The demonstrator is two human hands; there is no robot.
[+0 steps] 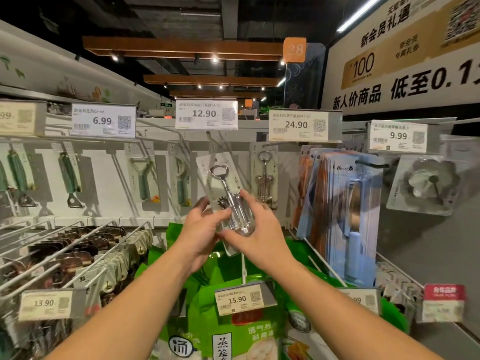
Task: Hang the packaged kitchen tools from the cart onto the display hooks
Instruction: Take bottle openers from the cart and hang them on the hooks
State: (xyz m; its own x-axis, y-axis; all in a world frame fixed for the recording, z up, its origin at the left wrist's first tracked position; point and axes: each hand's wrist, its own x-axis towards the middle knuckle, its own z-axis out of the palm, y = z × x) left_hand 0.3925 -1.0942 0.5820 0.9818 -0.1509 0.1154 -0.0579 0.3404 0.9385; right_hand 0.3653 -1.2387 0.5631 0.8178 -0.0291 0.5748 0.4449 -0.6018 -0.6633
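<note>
Head view puts you mid-task: you hold one packaged corkscrew (228,193) up in front of the display wall, just below the 12.90 price tag (206,114), and it is not yet on a hook. To the right of that tag, another corkscrew pack (264,175) already hangs under the 24.90 tag (298,125), so that hook looks like the likely destination. The cart is out of view, so you cannot tell how many packs remain. Your left hand (200,232) curls round the pack's lower left edge, thumb across the front. Your right hand (255,229) grips its lower right side, fingers wrapped onto the clear blister.
</note>
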